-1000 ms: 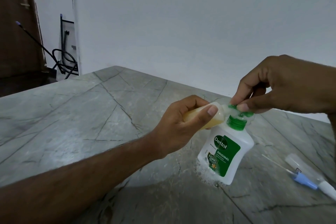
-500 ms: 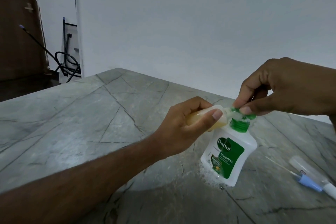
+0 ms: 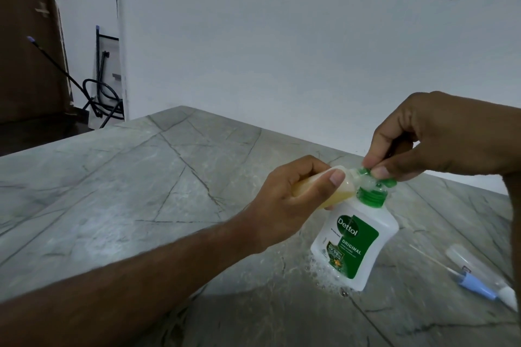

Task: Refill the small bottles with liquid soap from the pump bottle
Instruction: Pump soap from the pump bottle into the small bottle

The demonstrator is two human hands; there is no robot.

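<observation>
A white pump bottle (image 3: pixel 355 245) with a green label and green collar stands on the grey stone counter (image 3: pixel 141 191). My right hand (image 3: pixel 439 135) pinches its green pump head (image 3: pixel 377 177) from above. My left hand (image 3: pixel 290 197) grips a small clear bottle (image 3: pixel 423 194) of yellowish soap, held on its side with its mouth against the pump spout. Foam lies around the pump bottle's base.
At the right edge of the counter lie a small clear bottle (image 3: pixel 476 267) and a spray pump with a blue collar and thin tube (image 3: pixel 476 287). A white wall rises behind the counter. A doorway with a dark hose (image 3: pixel 98 96) is at the far left.
Both hands keep their holds on the pump head and the small bottle. The view has shifted slightly, so the bottles sit a little lower and further right.
</observation>
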